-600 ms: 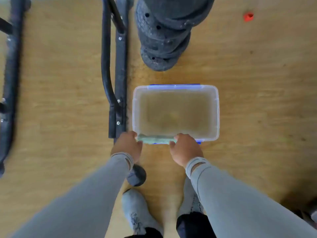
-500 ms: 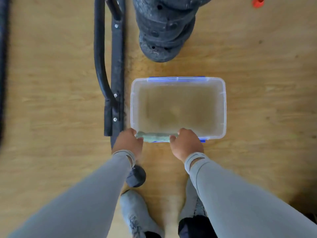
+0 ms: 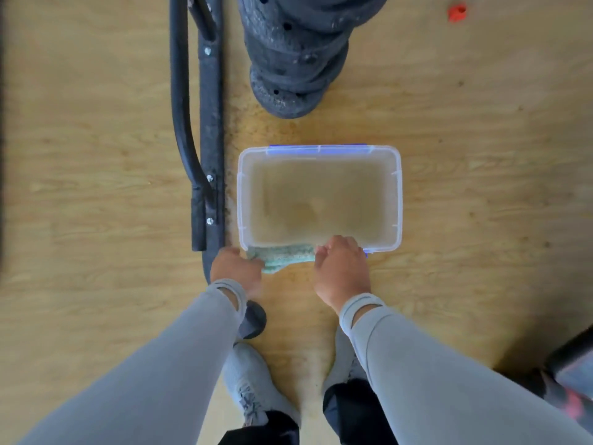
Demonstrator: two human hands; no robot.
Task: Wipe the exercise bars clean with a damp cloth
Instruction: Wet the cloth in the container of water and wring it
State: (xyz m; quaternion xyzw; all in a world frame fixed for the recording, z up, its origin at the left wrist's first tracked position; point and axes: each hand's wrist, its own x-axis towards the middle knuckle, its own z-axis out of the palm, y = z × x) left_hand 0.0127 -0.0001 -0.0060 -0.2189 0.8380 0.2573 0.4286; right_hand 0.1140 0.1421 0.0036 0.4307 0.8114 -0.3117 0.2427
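A green cloth [image 3: 282, 255] is stretched between my two hands over the near rim of a clear plastic tub [image 3: 398, 200] that holds murky water. My left hand [image 3: 236, 268] grips the cloth's left end and my right hand [image 3: 341, 271] grips its right end. The black exercise bar frame [image 3: 210, 130] lies on the floor just left of the tub, its curved tube [image 3: 179, 101] beside a straight rail. Both hands are apart from the bars.
A stack of black weight plates [image 3: 295, 53] stands beyond the tub. A small red object [image 3: 457, 13] lies far right on the wooden floor. A dark rubber foot [image 3: 253, 322] sits under my left wrist. My feet in grey shoes [image 3: 253, 387] stand below. A dark object [image 3: 571, 374] is at the right edge.
The view shifted so the tub and bars sit further right in frame. The cloth is pulled a little more over the tub's near rim. My hands keep their grip.
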